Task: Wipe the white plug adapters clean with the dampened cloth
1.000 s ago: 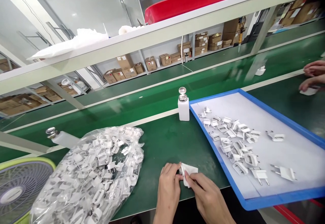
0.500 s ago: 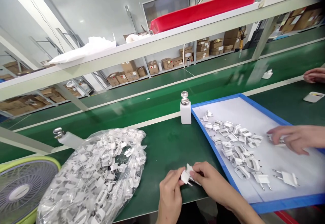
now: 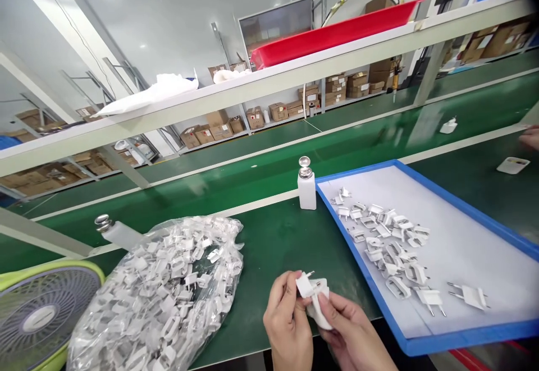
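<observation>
"Plug (image 3: pixel 310 298) held up in both hands, you reckon?"

"Yes, left hand (image 3: pixel 287 320) and right hand (image 3: pixel 351 334) are closed on it, over the green surface (image 3: pixel 273 247), just beside the blue tray (image 3: pixel 359 264)."

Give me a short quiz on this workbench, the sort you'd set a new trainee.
1. True or false: the left hand and the right hand both hold a white plug part.
2. Where does the white bottle stand in relation to the blue tray?
A) Beside its far left corner
B) Inside it
C) Under it
3. What holds the heap of white parts to the left of the hands?

Key:
1. True
2. A
3. A clear plastic bag
</observation>
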Demonstrator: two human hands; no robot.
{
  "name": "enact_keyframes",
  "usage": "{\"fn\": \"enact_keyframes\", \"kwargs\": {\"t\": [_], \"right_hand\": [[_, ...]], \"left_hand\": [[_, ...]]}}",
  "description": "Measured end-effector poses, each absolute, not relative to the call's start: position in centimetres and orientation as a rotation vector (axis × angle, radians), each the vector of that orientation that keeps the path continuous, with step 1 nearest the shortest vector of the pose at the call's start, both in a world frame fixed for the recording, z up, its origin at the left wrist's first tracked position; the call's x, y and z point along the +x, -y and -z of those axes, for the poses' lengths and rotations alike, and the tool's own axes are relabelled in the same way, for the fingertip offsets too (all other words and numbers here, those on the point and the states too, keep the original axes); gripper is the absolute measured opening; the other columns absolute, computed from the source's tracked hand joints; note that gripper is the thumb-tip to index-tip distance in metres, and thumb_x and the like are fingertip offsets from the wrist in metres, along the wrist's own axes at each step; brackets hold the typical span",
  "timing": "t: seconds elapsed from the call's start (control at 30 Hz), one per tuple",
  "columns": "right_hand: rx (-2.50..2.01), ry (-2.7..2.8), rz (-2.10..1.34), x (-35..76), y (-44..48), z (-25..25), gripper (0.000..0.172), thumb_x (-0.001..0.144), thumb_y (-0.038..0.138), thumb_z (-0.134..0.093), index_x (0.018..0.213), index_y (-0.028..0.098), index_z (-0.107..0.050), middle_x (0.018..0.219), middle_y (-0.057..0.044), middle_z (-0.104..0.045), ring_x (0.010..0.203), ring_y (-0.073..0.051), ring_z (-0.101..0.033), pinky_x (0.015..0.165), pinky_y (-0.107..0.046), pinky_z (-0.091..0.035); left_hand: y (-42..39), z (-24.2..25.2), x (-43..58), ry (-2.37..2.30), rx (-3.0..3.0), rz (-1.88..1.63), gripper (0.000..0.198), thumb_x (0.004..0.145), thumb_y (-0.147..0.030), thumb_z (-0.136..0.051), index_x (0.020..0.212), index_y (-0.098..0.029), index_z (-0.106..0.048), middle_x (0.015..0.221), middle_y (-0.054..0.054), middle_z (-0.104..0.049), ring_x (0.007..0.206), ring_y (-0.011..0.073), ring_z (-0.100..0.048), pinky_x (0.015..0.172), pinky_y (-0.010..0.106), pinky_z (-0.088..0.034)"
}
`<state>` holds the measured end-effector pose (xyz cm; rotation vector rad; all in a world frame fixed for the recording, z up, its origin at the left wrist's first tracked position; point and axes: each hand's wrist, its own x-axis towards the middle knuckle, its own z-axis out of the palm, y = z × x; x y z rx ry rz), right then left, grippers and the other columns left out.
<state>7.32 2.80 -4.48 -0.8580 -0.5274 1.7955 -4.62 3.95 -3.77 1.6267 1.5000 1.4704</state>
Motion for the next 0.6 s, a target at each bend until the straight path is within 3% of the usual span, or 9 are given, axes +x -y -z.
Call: {"fn": "enact_keyframes", "kwargs": {"t": [0.17,0.33,0.47,0.6], "right_hand": [[-0.796,0.413,-1.692,7.1,-2.4,5.7,0.035,0.079,0.051,-0.085,0.098,0.021,-0.081,0.071,0.0,-0.053,0.06,-0.008,-0.035,0.056,-0.02,-0.036],[-0.866,0.485,-1.594,6.8,-2.3,6.4,0.037,0.082,0.053,-0.081,0.104,0.023,-0.081,0.094,-0.007,-0.066,0.072,-0.014,-0.055,0.06,-0.023,-0.048],[-1.026,0.69,-1.355,7.1,-2.4,6.7,0.044,0.086,0.059,-0.072,0.103,0.02,-0.081,0.099,-0.01,-0.067,0.076,-0.02,-0.062,0.062,-0.027,-0.054],[-1.137,0.874,-1.141,7.3,-2.3,5.8,0.037,0.092,0.053,-0.068,0.101,0.02,-0.08,0.103,-0.01,-0.066,0.09,-0.021,-0.064,0.078,-0.026,-0.056]], "left_hand": [[-3.9,3.5,-3.4,-1.428,1.591,-1.479,0.038,0.094,-0.014,-0.049,0.115,-0.021,-0.08,0.104,0.011,-0.075,0.093,0.0215,-0.074,0.074,0.025,-0.061],[-4.0,3.0,-2.9,-1.436,1.44,-1.452,0.03,0.088,-0.015,-0.058,0.104,-0.02,-0.082,0.094,0.008,-0.075,0.085,0.0212,-0.074,0.072,0.024,-0.059],[-4.1,2.8,-2.8,-1.335,1.359,-1.422,0.021,0.088,-0.032,-0.069,0.095,-0.02,-0.084,0.091,0.008,-0.075,0.082,0.0228,-0.073,0.072,0.026,-0.058],[-4.3,3.0,-2.6,-1.197,1.212,-1.433,0.038,0.081,-0.053,-0.079,0.096,-0.019,-0.085,0.084,0.007,-0.072,0.074,0.021,-0.071,0.068,0.026,-0.057]]}}
